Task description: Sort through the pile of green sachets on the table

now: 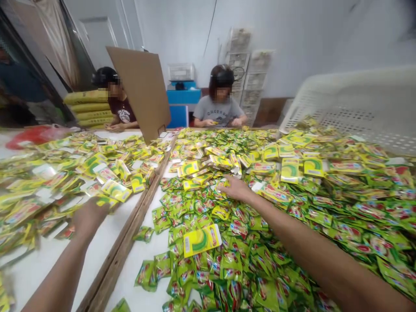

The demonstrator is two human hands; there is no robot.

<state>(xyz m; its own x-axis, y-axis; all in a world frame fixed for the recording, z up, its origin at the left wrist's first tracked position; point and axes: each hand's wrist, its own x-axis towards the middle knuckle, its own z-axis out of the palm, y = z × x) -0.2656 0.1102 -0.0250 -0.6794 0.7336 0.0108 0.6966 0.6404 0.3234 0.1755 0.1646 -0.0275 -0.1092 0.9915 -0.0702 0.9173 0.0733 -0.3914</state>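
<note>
Small green sachets point(238, 255) cover the white tabletop on the right, with yellow card packets point(221, 161) lying over them. My right hand point(234, 189) reaches into the middle of this pile, fingers bent at the sachets and packets; what its fingertips hold, if anything, is too small to tell. Left of a wooden strip point(130, 225), my left hand point(90, 216) is at the edge of a heap of yellow packets point(32, 208). Its fingers are blurred and partly hidden by packets. One yellow packet point(201, 240) lies flat on the sachets nearer to me.
A white perforated basket point(351, 104) lies tipped at the back right. An upright cardboard sheet point(139, 86) stands between two people seated across the table. A red plastic bag point(30, 136) lies at the far left. Another person stands behind it.
</note>
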